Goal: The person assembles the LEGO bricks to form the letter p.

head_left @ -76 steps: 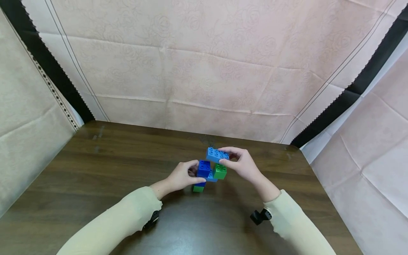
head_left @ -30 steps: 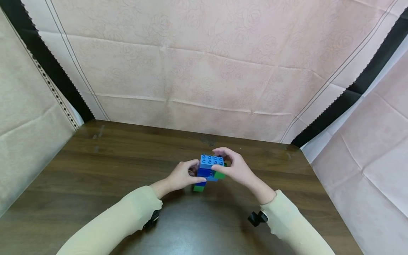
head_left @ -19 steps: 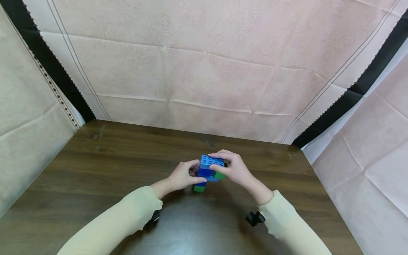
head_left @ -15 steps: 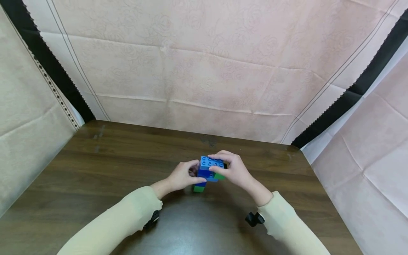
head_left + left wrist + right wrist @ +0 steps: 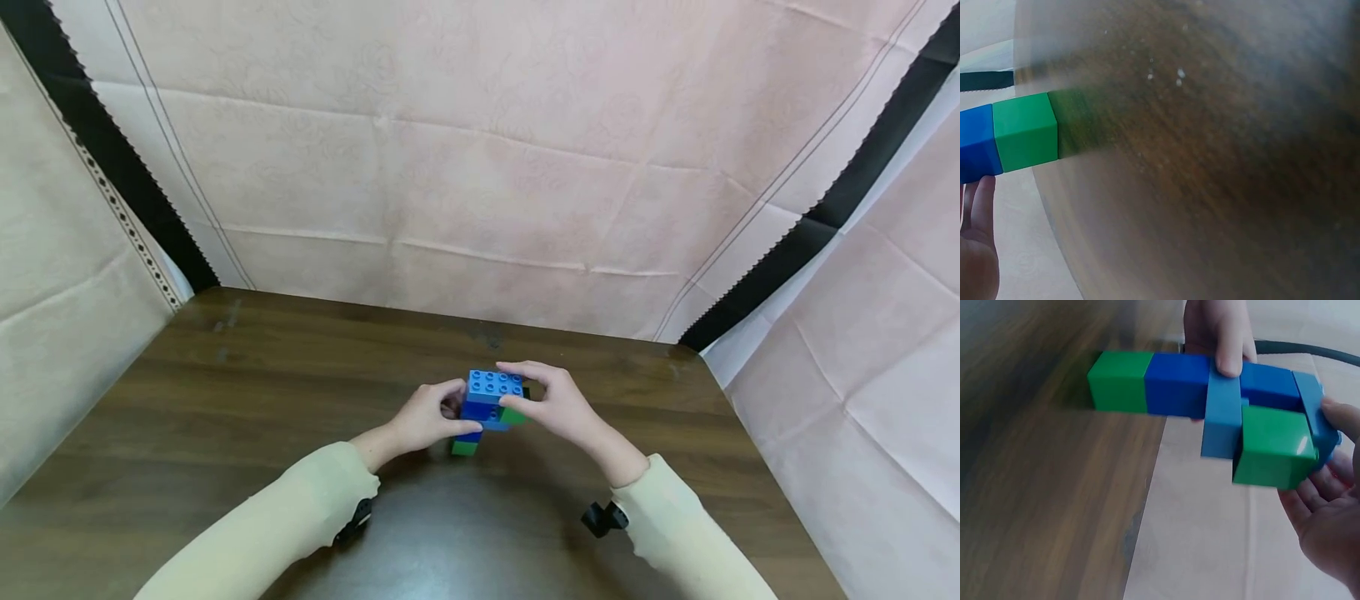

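Observation:
A stack of toy building bricks stands upright on the table. At its foot is a green brick (image 5: 1026, 132), with a dark blue brick (image 5: 1177, 384) above it. A wider light blue brick (image 5: 1221, 419) crosses the middle, bearing another dark blue brick (image 5: 1270, 386) and a second green brick (image 5: 1274, 447) side by side. On top lies a studded light blue brick (image 5: 494, 386). My left hand (image 5: 422, 421) grips the stack around its middle, thumb on the crossing brick. My right hand (image 5: 557, 406) pinches the top brick between thumb and fingers at its right end.
The stack stands on a dark wooden table (image 5: 300, 367). Pale patterned cloth (image 5: 450, 183) hangs behind the far edge and at both sides, with black strips (image 5: 750, 287) at the corners. A black wrist device (image 5: 604, 518) sits by the right sleeve.
My right hand has brought the light blue brick left and down onto the stack's top, and its fingers have shifted along it. The left hand keeps its hold. The head view has shifted slightly.

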The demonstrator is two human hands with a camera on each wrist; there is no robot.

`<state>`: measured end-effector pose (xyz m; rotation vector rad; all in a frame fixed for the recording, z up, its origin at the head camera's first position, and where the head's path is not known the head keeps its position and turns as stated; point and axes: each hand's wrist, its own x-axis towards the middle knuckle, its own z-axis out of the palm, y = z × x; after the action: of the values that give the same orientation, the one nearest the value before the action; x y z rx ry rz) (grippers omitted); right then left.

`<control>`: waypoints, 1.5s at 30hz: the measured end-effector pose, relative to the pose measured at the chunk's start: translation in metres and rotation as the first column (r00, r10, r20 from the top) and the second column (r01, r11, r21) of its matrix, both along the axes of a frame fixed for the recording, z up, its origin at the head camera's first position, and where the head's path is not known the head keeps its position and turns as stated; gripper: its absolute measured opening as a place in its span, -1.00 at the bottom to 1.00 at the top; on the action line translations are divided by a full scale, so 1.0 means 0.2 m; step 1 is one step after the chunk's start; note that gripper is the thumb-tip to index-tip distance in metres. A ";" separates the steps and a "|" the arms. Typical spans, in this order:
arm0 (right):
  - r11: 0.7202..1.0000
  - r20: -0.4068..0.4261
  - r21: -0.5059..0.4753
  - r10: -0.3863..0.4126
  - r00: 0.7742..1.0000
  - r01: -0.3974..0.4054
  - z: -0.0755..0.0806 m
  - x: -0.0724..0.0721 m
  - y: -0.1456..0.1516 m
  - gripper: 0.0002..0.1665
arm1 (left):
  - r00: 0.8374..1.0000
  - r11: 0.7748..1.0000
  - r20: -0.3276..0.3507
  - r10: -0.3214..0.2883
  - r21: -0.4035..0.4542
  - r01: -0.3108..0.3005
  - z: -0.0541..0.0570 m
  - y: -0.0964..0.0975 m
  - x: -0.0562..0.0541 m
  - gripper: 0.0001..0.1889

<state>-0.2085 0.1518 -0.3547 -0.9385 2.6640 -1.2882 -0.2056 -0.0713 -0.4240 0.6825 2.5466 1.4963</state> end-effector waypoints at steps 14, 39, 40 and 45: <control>0.996 0.061 -0.073 -0.042 0.997 0.047 -0.04 -0.03 0.05 -0.56 | 1.000 1.000 0.003 0.004 -0.014 -0.004 0.00 -0.01 -0.02 -0.59; 0.999 -0.070 -0.024 0.034 0.997 -0.035 -0.01 -0.02 -0.06 -0.64 | 1.000 1.000 -0.014 -0.026 0.017 0.026 -0.03 0.02 -0.01 -0.61; 0.999 -0.067 -0.023 0.033 0.997 -0.035 -0.01 -0.02 -0.06 -0.64 | 1.000 0.999 -0.014 -0.026 0.018 0.026 -0.02 0.01 -0.01 -0.61; 0.999 -0.052 -0.011 0.036 0.998 -0.037 0.00 -0.02 -0.07 -0.63 | 1.000 0.999 -0.014 -0.028 0.022 0.028 -0.02 0.01 -0.01 -0.62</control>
<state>-0.2125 0.1372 -0.3543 -1.0316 2.6666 -1.2914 -0.2071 -0.0690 -0.4286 0.7309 2.5236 1.5188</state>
